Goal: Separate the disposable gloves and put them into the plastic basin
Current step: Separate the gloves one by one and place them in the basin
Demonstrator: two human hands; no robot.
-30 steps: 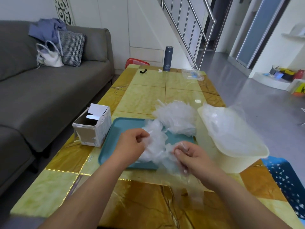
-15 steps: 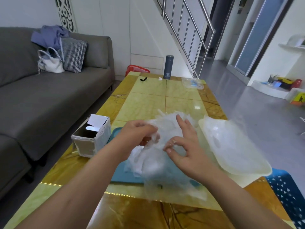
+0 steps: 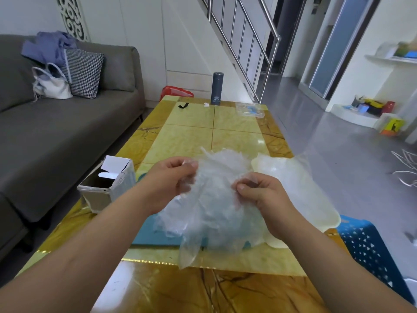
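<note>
Gloves [image 3: 212,199] pinched between my left hand [image 3: 171,179] and right hand [image 3: 259,193], frame centre, above teal tray [image 3: 146,233]; basin [image 3: 316,199] at right holds filmy plastic; mid desk [image 3: 191,136] open.

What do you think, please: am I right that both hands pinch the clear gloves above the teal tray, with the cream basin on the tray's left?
Not quite: the head view shows the cream basin standing right of the teal tray. The left hand and right hand do pinch the clear gloves above it.
</note>
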